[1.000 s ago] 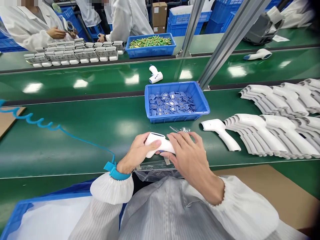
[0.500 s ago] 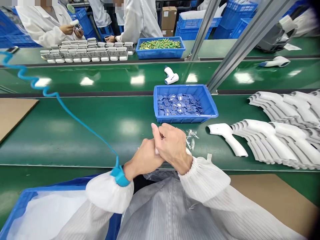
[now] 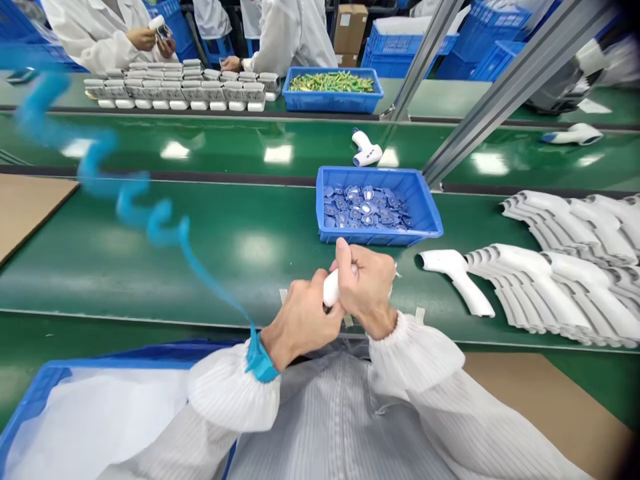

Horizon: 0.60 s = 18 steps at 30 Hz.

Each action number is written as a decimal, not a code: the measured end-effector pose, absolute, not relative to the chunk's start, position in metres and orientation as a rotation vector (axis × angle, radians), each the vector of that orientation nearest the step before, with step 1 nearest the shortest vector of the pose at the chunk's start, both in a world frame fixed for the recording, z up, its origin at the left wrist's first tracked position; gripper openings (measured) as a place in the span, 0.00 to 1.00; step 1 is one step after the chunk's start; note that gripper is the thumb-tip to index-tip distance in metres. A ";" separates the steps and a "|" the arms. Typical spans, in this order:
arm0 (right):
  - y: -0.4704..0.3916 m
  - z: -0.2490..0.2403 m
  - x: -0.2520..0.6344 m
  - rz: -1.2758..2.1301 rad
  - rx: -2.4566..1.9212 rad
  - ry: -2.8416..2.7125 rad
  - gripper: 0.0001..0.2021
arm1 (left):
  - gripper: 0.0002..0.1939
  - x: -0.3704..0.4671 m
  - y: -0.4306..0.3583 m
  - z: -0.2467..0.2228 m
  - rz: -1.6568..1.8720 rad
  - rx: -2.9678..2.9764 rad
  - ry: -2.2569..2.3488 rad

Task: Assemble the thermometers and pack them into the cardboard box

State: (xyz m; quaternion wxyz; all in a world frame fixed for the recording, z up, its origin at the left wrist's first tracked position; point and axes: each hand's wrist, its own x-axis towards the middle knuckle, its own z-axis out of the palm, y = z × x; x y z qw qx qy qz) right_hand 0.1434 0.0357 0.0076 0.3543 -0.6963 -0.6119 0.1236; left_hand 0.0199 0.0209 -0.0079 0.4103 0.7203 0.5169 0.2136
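Note:
My left hand [image 3: 305, 319] and my right hand [image 3: 367, 279] meet just in front of the blue bin, both closed around a white plastic housing [image 3: 331, 288]. Only a rounded white piece of it shows between them; fingers cover the rest. The thumb of my right hand points up, its other fingers curled in. A teal wrist strap [image 3: 261, 357] with a coiled cord circles my left wrist. Right of my hands lies a single white gun-shaped shell [image 3: 457, 277]. Beyond them, the blue bin [image 3: 380, 235] holds many small blue plastic parts [image 3: 367, 208].
Rows of white shells [image 3: 540, 293] are stacked at right. A white-and-blue handheld device [image 3: 367, 148] lies on the green conveyor [image 3: 225, 153]. A slanted metal post [image 3: 500, 93] rises beside the bin. A lined blue crate [image 3: 50, 373] is at lower left. Co-workers sit opposite.
My hands have shifted slightly right and drawn apart, exposing white plastic between them. The coiled cord has swung lower and nearer. The view has shifted a little, and the conveyor device appears farther right.

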 end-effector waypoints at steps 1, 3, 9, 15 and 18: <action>0.039 0.010 0.147 0.364 -1.787 -1.606 0.29 | 0.08 0.019 0.021 -0.005 0.529 1.795 1.304; 0.053 0.019 0.161 0.500 -1.748 -1.671 0.28 | 0.12 0.006 0.025 0.003 0.495 1.759 1.300; 0.147 0.031 0.223 0.378 -1.899 -1.901 0.12 | 0.18 -0.062 0.049 0.022 0.432 1.975 1.552; 0.213 -0.005 0.206 0.437 -2.008 -2.094 0.14 | 0.07 -0.036 0.067 0.012 -0.060 2.639 1.509; 0.214 -0.003 0.200 0.426 -1.977 -2.092 0.09 | 0.09 -0.029 0.071 0.012 -0.030 2.536 1.596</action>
